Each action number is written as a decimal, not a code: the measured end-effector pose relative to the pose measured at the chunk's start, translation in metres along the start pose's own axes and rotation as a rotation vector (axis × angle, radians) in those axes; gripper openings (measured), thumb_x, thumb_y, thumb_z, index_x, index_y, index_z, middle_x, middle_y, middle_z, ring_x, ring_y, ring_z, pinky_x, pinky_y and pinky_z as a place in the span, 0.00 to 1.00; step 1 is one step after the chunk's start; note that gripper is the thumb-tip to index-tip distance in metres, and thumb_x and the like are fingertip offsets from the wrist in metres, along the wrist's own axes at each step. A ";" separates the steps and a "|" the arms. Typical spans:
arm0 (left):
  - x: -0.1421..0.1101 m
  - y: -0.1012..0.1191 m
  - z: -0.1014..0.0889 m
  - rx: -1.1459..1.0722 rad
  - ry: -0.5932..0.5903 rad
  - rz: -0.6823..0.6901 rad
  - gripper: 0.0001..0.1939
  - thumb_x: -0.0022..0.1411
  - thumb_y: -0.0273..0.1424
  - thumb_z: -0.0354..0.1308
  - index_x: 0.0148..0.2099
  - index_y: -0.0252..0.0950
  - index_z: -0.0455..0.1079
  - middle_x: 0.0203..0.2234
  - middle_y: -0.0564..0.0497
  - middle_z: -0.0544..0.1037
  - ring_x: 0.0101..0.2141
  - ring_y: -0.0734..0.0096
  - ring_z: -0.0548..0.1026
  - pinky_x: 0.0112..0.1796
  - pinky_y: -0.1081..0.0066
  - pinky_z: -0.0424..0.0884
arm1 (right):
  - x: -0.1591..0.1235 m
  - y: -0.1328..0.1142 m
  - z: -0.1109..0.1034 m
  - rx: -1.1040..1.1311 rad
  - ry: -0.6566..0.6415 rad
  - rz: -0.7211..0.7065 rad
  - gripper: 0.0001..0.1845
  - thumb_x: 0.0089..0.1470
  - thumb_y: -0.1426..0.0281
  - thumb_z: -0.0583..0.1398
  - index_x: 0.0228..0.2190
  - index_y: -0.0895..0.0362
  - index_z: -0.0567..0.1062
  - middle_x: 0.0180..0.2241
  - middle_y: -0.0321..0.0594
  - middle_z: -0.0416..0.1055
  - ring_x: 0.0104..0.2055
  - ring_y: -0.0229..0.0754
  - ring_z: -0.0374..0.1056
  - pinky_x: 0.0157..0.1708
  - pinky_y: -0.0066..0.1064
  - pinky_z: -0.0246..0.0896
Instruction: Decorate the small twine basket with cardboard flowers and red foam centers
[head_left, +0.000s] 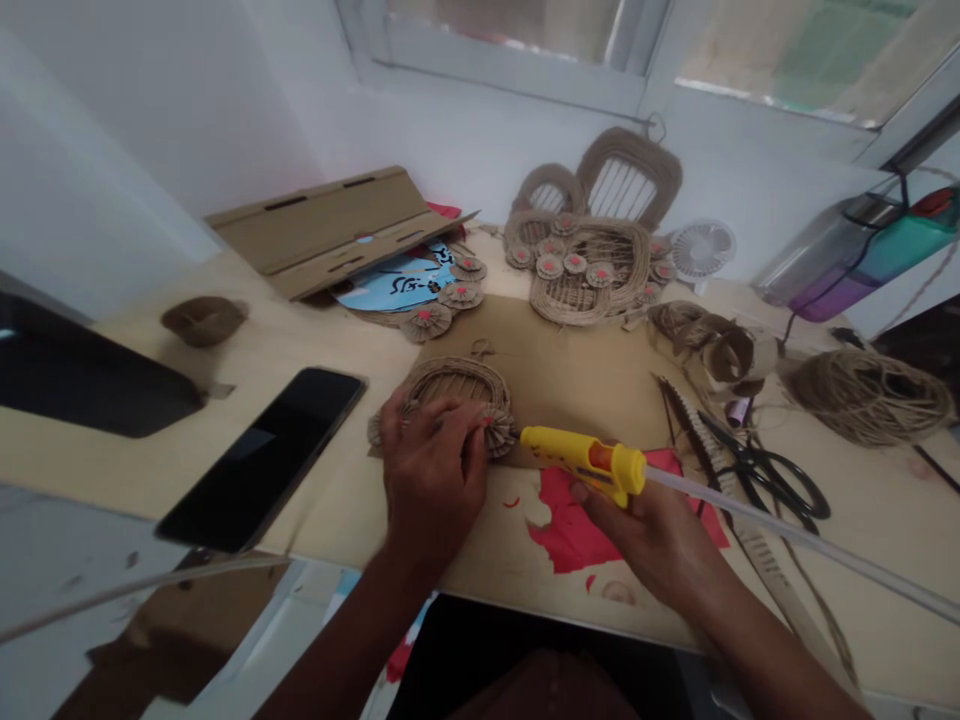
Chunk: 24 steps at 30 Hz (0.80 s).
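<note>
My right hand point(652, 530) is wrapped round the handle of a yellow glue gun point(562, 450). A long clear glue stick point(780, 525) runs out of its back end. The gun's nozzle points left, close beside a pleated jute rosette point(500, 432). That rosette sits at the lower edge of a small jute-wound frame point(459, 372) lying on brown cardboard. Curled over the frame's front, my left hand point(435, 465) grips it, thumb and fingers by the rosette. The fingers hide much of the frame's lower part.
A phone point(262, 455) lies left of the frame. Torn red paper point(577, 530) is under my right hand. Black scissors point(772, 470), a twine ball point(870, 395) and jute rolls point(720, 350) lie to the right. Jute frames with rosettes point(592, 265) and an open cardboard box point(345, 230) stand behind.
</note>
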<state>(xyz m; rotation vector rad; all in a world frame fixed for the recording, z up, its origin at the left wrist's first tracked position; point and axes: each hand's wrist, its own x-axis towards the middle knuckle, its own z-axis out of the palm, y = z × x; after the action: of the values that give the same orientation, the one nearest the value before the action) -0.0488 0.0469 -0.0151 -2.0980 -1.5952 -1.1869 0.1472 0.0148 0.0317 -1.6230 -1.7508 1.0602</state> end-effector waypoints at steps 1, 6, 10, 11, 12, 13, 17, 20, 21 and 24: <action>0.000 0.000 -0.001 -0.005 -0.006 -0.002 0.10 0.59 0.23 0.56 0.43 0.38 0.67 0.33 0.48 0.80 0.39 0.58 0.78 0.56 0.46 0.58 | 0.000 0.000 0.000 -0.004 0.007 0.000 0.12 0.56 0.63 0.56 0.34 0.57 0.75 0.33 0.42 0.74 0.33 0.45 0.71 0.33 0.34 0.66; -0.001 0.000 -0.005 -0.041 -0.044 -0.022 0.13 0.60 0.22 0.54 0.47 0.40 0.65 0.35 0.48 0.80 0.41 0.57 0.77 0.57 0.46 0.56 | -0.002 -0.002 -0.001 0.003 0.006 0.018 0.11 0.57 0.65 0.56 0.34 0.58 0.75 0.31 0.40 0.73 0.31 0.43 0.70 0.31 0.33 0.65; -0.001 -0.002 -0.007 -0.086 -0.048 -0.024 0.16 0.60 0.21 0.52 0.49 0.40 0.64 0.38 0.47 0.80 0.45 0.57 0.76 0.58 0.46 0.55 | -0.002 -0.003 -0.002 0.002 -0.007 0.033 0.11 0.57 0.66 0.56 0.36 0.57 0.76 0.30 0.40 0.73 0.30 0.43 0.69 0.29 0.32 0.64; -0.001 -0.002 -0.007 -0.096 -0.062 -0.014 0.16 0.60 0.21 0.52 0.50 0.40 0.64 0.38 0.47 0.81 0.46 0.57 0.76 0.58 0.46 0.55 | -0.002 -0.003 -0.002 0.006 -0.009 0.035 0.11 0.57 0.66 0.56 0.36 0.57 0.76 0.30 0.40 0.73 0.30 0.43 0.69 0.29 0.32 0.64; -0.001 -0.002 -0.007 -0.100 -0.077 -0.004 0.16 0.60 0.21 0.52 0.49 0.40 0.64 0.38 0.48 0.81 0.46 0.57 0.76 0.58 0.47 0.55 | -0.001 -0.003 -0.002 0.009 -0.014 0.037 0.11 0.57 0.66 0.56 0.37 0.57 0.76 0.30 0.40 0.74 0.30 0.43 0.69 0.29 0.32 0.64; -0.001 -0.002 -0.007 -0.100 -0.092 0.006 0.16 0.60 0.20 0.52 0.49 0.39 0.64 0.38 0.48 0.81 0.46 0.57 0.76 0.58 0.47 0.56 | -0.001 -0.003 -0.003 0.010 -0.014 0.039 0.11 0.57 0.66 0.56 0.36 0.57 0.76 0.30 0.40 0.74 0.30 0.43 0.69 0.29 0.32 0.64; -0.002 0.000 -0.006 -0.059 -0.114 0.051 0.14 0.60 0.21 0.51 0.47 0.39 0.66 0.37 0.47 0.81 0.46 0.55 0.76 0.57 0.45 0.55 | -0.002 -0.003 -0.003 -0.009 -0.012 0.036 0.11 0.56 0.65 0.56 0.34 0.57 0.75 0.29 0.39 0.72 0.29 0.43 0.69 0.28 0.31 0.63; -0.002 -0.001 -0.006 -0.043 -0.106 0.069 0.15 0.60 0.20 0.52 0.48 0.38 0.65 0.37 0.46 0.81 0.46 0.54 0.76 0.57 0.44 0.55 | -0.002 -0.001 -0.002 -0.029 -0.002 0.027 0.11 0.57 0.64 0.55 0.33 0.57 0.75 0.27 0.38 0.71 0.28 0.42 0.68 0.27 0.31 0.61; -0.002 -0.001 -0.007 -0.042 -0.097 0.060 0.15 0.59 0.20 0.52 0.48 0.37 0.65 0.37 0.46 0.81 0.46 0.54 0.76 0.57 0.44 0.56 | -0.003 -0.001 -0.002 -0.038 0.002 0.031 0.12 0.57 0.64 0.55 0.33 0.57 0.75 0.27 0.38 0.71 0.27 0.42 0.67 0.26 0.31 0.61; -0.002 -0.003 -0.008 -0.039 -0.068 0.029 0.16 0.59 0.21 0.52 0.49 0.38 0.64 0.39 0.44 0.80 0.46 0.54 0.75 0.57 0.45 0.56 | -0.003 0.001 -0.001 -0.034 0.004 0.038 0.12 0.57 0.64 0.55 0.35 0.57 0.75 0.28 0.39 0.72 0.28 0.42 0.68 0.27 0.32 0.62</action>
<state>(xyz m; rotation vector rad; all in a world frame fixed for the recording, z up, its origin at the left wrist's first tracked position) -0.0553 0.0418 -0.0119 -2.2004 -1.5767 -1.1577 0.1491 0.0126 0.0321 -1.6841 -1.7513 1.0494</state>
